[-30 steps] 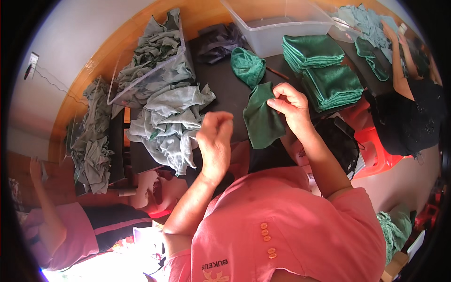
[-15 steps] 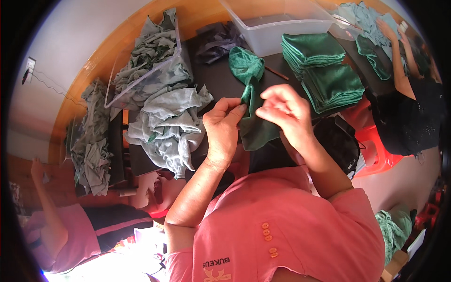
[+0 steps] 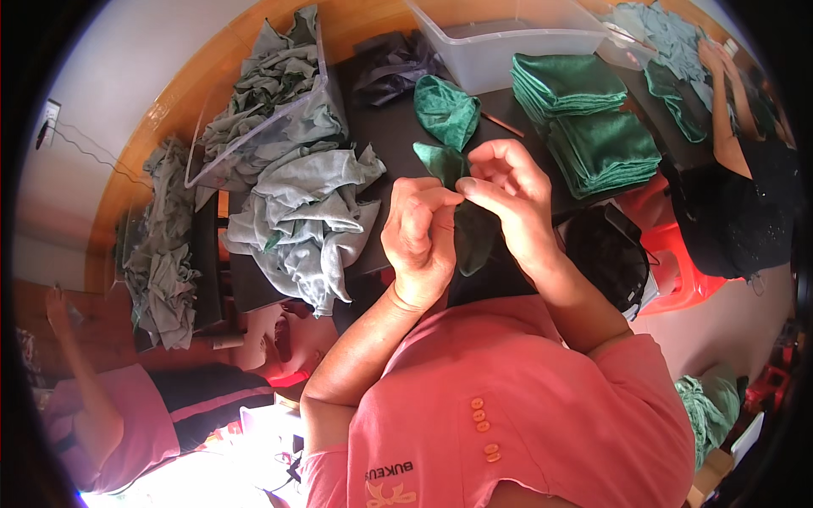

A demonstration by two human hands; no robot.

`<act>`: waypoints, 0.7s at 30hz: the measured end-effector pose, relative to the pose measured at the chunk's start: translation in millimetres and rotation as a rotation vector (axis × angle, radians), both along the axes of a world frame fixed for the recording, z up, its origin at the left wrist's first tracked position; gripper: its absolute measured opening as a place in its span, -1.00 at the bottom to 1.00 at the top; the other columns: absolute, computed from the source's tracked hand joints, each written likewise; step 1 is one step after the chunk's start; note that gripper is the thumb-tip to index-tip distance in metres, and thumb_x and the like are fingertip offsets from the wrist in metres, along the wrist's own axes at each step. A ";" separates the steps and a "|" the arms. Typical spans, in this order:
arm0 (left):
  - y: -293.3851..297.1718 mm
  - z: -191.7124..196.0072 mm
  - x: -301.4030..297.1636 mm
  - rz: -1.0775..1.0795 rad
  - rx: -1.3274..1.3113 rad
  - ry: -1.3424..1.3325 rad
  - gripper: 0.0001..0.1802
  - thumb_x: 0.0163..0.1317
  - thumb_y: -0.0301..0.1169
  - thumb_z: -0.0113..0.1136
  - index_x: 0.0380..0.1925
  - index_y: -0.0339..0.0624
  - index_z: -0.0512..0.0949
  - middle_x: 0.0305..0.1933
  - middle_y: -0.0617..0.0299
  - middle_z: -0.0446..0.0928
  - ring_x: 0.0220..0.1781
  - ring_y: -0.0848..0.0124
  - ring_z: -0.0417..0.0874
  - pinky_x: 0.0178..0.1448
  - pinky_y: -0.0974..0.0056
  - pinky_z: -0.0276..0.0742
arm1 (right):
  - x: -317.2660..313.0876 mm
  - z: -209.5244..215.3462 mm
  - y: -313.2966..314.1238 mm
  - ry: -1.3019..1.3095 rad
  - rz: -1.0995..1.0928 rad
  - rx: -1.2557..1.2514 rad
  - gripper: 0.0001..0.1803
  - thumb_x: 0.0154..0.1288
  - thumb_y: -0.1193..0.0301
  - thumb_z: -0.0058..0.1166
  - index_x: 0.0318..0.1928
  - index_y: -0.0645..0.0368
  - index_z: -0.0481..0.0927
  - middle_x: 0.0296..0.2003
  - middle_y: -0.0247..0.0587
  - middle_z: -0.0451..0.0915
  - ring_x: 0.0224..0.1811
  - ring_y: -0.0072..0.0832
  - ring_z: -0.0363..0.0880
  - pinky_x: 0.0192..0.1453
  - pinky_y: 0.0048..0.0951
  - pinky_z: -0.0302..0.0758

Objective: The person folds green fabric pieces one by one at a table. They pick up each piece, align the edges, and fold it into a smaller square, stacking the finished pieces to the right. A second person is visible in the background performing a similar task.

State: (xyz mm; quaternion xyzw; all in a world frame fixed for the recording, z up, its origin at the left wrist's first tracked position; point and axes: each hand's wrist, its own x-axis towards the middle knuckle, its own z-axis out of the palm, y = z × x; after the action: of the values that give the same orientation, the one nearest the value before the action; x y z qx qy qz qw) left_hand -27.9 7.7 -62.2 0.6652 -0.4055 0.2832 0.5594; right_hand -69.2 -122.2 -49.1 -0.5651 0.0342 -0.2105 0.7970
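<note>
My left hand (image 3: 419, 233) and my right hand (image 3: 517, 195) meet over the near edge of the dark table, fingertips pinched together on a green velvety cloth (image 3: 441, 162). Part of it hangs darker below the fingers (image 3: 474, 241); the pinched spot itself is mostly covered. Just beyond lies a rounded green bundle (image 3: 447, 110), and I cannot tell whether it belongs to the same piece. To the left, a heap of pale grey-green cloth pieces (image 3: 305, 203) spills over the table edge. Two stacks of folded green pieces, a far one (image 3: 567, 80) and a near one (image 3: 603, 148), lie to the right.
A clear bin (image 3: 196, 161) full of grey-green cloth tilts at the left. An open clear bin (image 3: 508, 55) stands behind, beside dark crumpled fabric (image 3: 398, 68). A thin brown stick (image 3: 502, 124) lies near the stacks. People sit at both sides; a red stool (image 3: 677, 271) is at right.
My left hand has shifted right and my right hand has come in to meet it on the cloth. The cloth's upper part has folded into a point, and the co-worker's hands at right have come together.
</note>
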 end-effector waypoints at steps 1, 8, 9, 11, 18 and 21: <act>0.2 1.4 -1.7 0.020 0.025 -0.030 -0.69 -0.03 -0.82 0.15 -0.32 -0.20 0.52 -0.36 0.17 0.47 -0.38 0.27 0.45 -0.29 0.30 0.41 | 5.1 -4.4 -5.0 0.026 0.014 -0.065 -0.73 0.05 0.67 0.17 -0.19 0.22 0.53 -0.42 -0.42 0.53 -0.41 -0.73 0.46 -0.34 -0.65 0.39; 2.6 -1.6 -7.1 0.046 0.014 0.096 -0.72 0.00 -0.80 0.14 -0.31 -0.24 0.54 -0.37 0.19 0.47 -0.40 0.35 0.45 -0.31 0.35 0.40 | 9.0 -18.8 -20.6 -0.014 0.187 0.320 -0.75 0.05 0.67 0.10 -0.24 0.15 0.48 -0.40 -0.35 0.57 -0.43 -0.63 0.53 -0.46 -0.61 0.42; 3.1 -3.2 -9.2 0.029 -0.014 0.208 -0.74 0.03 -0.79 0.14 -0.30 -0.26 0.55 -0.38 0.21 0.46 -0.40 0.39 0.45 -0.31 0.37 0.40 | 9.3 -18.5 -18.4 -0.059 0.181 0.349 -0.74 0.06 0.67 0.10 -0.23 0.15 0.47 -0.39 -0.34 0.57 -0.41 -0.62 0.54 -0.44 -0.61 0.44; 3.8 -6.7 -13.8 -0.048 -0.066 0.498 -0.79 0.10 -0.76 0.15 -0.28 -0.29 0.56 -0.38 0.25 0.46 -0.39 0.48 0.45 -0.29 0.41 0.39 | 7.9 -17.8 -16.5 -0.119 0.175 0.346 -0.72 0.06 0.68 0.10 -0.20 0.14 0.45 -0.37 -0.33 0.57 -0.37 -0.60 0.55 -0.38 -0.59 0.47; 7.0 15.3 -16.6 -0.101 0.025 0.755 -0.94 0.17 -0.64 0.16 -0.34 -0.36 0.57 -0.41 0.27 0.46 -0.38 0.52 0.45 -0.27 0.41 0.38 | -3.7 -16.1 -7.1 -0.212 0.117 0.110 -0.69 0.09 0.77 0.08 -0.18 0.19 0.42 -0.31 -0.26 0.55 -0.27 -0.58 0.52 -0.13 -0.55 0.44; 10.0 12.7 -12.6 -0.079 0.115 0.702 -0.93 0.12 -0.63 0.14 -0.36 -0.37 0.56 -0.45 0.27 0.45 -0.41 0.50 0.45 -0.30 0.35 0.40 | -4.9 -17.6 -1.4 -0.220 0.125 0.066 -0.69 0.10 0.78 0.09 -0.17 0.20 0.43 -0.28 -0.29 0.54 -0.22 -0.60 0.52 -0.06 -0.56 0.43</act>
State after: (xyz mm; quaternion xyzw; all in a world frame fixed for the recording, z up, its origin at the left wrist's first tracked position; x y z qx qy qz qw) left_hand -40.5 17.7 -49.5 0.7364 -0.2290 -0.0079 0.6366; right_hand -74.1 -123.7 -66.8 -0.5130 -0.0817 -0.2201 0.8257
